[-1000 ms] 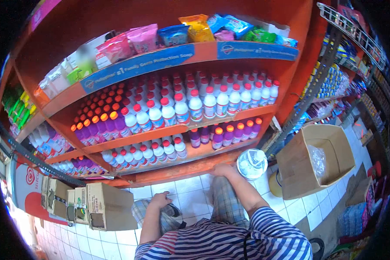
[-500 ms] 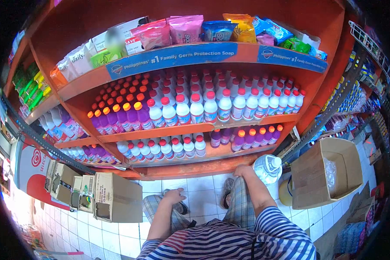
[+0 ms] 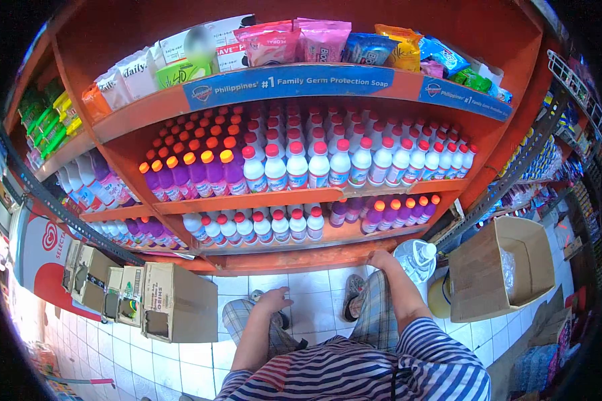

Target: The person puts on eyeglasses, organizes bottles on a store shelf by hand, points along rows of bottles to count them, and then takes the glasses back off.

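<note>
Head view shows the two bare hands low, before an orange shelf unit (image 3: 294, 262). The left hand (image 3: 273, 301) is over the left knee, open, with the fingers spread and the palm turned down. The right hand (image 3: 382, 259) is at the right knee, close to the bottom board of the shelf unit; its fingers are small and partly hidden, so I cannot tell if they are closed on something. Just beside this hand, on its right side, stands a clear plastic jug (image 3: 415, 262). Further to the right there is a big open carton (image 3: 478, 277) with clear plastic wrap (image 3: 508, 269) inside it, and a yellowish bucket (image 3: 439, 298) is between the carton and the jug.

On the middle shelf, purple bottles (image 3: 215, 176) with orange caps are at the left, next to many white bottles (image 3: 297, 168) with red caps. The lower shelf carries both kinds too. Bright packs (image 3: 323, 43) lie on the upper shelf, above a blue label strip (image 3: 291, 83). Brown boxes (image 3: 190, 304) stand on the white tiles (image 3: 241, 285), left of the left knee.
</note>
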`<state>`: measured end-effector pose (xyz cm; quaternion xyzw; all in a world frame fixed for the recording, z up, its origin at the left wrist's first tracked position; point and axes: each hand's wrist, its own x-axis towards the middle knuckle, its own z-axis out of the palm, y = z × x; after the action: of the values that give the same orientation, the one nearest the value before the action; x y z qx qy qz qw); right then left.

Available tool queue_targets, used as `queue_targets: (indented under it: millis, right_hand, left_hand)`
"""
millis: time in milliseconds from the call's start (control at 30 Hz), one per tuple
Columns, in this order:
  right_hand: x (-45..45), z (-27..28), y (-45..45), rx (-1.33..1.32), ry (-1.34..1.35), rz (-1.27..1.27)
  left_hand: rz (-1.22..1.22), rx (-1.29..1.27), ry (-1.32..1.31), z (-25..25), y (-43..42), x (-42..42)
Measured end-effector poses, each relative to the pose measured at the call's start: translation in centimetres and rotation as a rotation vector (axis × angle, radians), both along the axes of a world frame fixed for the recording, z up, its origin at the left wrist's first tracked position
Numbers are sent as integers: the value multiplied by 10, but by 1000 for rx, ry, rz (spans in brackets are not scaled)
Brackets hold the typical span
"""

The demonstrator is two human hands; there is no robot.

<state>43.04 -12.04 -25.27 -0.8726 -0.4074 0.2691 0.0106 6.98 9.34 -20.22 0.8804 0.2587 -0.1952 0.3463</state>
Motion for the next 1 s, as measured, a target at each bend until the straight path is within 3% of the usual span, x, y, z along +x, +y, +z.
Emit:
queue_targets:
  millis: [167,267,667,867,1000]
  right_hand:
    - [1,3,-6,116,11,-73]
    - [-6,27,-5,58,123,-146]
    - [0,16,-8,137,230,-273]
    - [-14,47,-8,154,204,-252]
    - [-7,30,-8,183,185,-233]
  left_hand:
    - [23,-17,-28,-9,2,0]
    - [-18,10,-54,-13,4,-2]
    - [43,-53,-3,-3,1,0]
    - [26,-33,12,5,-1,0]
    - [17,-29,8,-2,1,1]
